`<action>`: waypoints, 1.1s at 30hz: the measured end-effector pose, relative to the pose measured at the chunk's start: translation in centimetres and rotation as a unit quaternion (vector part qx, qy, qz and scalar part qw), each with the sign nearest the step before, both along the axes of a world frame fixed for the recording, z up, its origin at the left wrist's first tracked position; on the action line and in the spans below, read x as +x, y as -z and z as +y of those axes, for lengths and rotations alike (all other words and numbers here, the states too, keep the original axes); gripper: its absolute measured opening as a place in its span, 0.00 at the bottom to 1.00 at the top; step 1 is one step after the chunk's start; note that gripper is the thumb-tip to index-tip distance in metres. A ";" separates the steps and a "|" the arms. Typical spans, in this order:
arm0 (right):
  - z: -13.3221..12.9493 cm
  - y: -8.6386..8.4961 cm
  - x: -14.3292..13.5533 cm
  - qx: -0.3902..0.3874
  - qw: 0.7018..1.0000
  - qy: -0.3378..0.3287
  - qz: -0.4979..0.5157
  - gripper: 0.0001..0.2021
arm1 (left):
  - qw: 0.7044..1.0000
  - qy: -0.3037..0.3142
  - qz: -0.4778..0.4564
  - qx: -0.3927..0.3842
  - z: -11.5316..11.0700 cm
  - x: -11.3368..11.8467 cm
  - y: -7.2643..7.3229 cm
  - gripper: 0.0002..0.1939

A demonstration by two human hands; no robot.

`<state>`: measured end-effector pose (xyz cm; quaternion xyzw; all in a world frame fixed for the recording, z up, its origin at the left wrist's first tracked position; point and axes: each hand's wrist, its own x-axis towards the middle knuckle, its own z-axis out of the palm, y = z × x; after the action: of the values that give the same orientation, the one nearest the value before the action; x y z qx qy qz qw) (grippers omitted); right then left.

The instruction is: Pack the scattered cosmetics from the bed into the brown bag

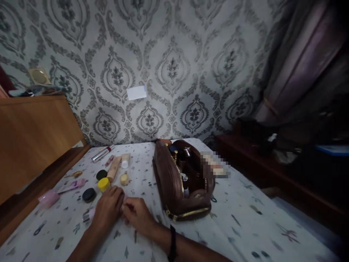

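Observation:
Close together over the printed cloth, my left hand (109, 204) and my right hand (138, 215) have bent fingers around something small and pinkish, too hidden to name. A black band is on my right wrist. Just beyond my left hand stand a yellow-lidded jar (103, 184), a cream-coloured jar (124, 179) and a dark jar (101, 175). Another dark round lid (88, 195) lies to the left. A beige tube (113, 169) and a white tube (125, 161) lie behind. The brown bag (169, 178) is unzipped at the right, with bottles inside.
On the cloth (240, 214), a pink brush (72, 186), a pink item (49, 199) and silver tubes (100, 154) lie at the left. A wooden cabinet (38, 134) borders the left side. The patterned wall stands behind, and dark furniture is at the right.

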<state>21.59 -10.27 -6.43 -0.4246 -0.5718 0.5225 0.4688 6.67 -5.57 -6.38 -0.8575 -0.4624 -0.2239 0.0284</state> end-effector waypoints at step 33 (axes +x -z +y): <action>0.0 0.7 0.8 0.083 0.993 -0.026 -0.077 0.10 | 0.996 -0.079 0.018 -0.049 3.9 3.1 -1.9 0.14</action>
<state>22.34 -10.31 -7.13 -0.4081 -0.6586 0.4510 0.4430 9.78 -1.70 -4.47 -0.8228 -0.5382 -0.1823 0.0121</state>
